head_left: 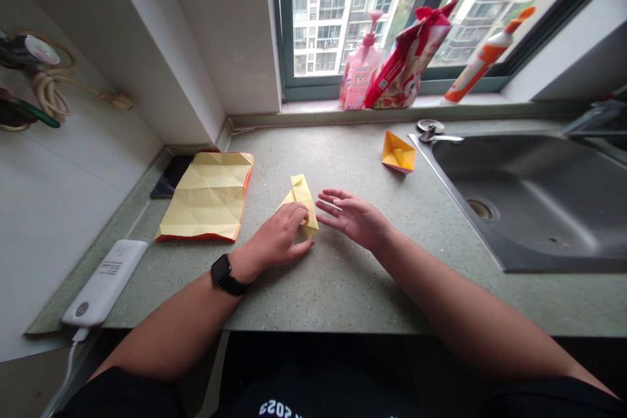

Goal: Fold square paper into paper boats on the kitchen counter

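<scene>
A small folded piece of pale yellow paper (pixel 304 191) lies on the speckled counter in front of me. My left hand (pixel 281 232) rests over it with curled fingers, pressing on or gripping it; the fingers hide part of the folds. My right hand (pixel 353 214) is just to the right of the paper, apart from it, with fingers spread and nothing in them. A stack of creased yellow paper sheets (pixel 208 196) with orange-red edges lies to the left. Back right, near the sink, sits a folded yellow-orange paper shape (pixel 399 155) with an open hollow.
A stainless sink (pixel 539 196) takes up the right side. A white power bank (pixel 105 284) with a cable lies at the left edge. A dark flat object (pixel 169 176) shows partly under the sheets. On the sill stand a pink pump bottle (pixel 361 75), a red bag (pixel 409 65) and an orange-white bottle (pixel 482 62).
</scene>
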Tool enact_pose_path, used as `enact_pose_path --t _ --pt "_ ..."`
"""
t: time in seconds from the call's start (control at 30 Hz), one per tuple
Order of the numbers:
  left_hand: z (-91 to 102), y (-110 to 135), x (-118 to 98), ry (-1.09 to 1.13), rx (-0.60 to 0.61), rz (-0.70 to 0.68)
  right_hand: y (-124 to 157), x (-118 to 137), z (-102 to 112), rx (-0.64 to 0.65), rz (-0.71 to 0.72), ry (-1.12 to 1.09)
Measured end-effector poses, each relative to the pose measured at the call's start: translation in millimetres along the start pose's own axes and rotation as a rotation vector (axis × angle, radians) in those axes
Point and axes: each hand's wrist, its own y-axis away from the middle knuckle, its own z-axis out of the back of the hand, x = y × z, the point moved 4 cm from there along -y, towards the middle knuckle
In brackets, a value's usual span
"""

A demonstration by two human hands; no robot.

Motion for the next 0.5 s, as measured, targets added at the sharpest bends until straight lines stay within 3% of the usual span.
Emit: enact_pose_path --t 0.27,0.4,0.5 --pt "18.8 -3 1 -0.076 -0.15 0.021 5 7 -8 0.077 0.054 0.011" --pt "38.0 -1 3 0.046 -0.353 0.038 5 11 -5 0.057 0.075 0.088" --pt "53.6 3 13 0.305 -0.574 0.107 1 18 7 -0.039 0.131 0.119"
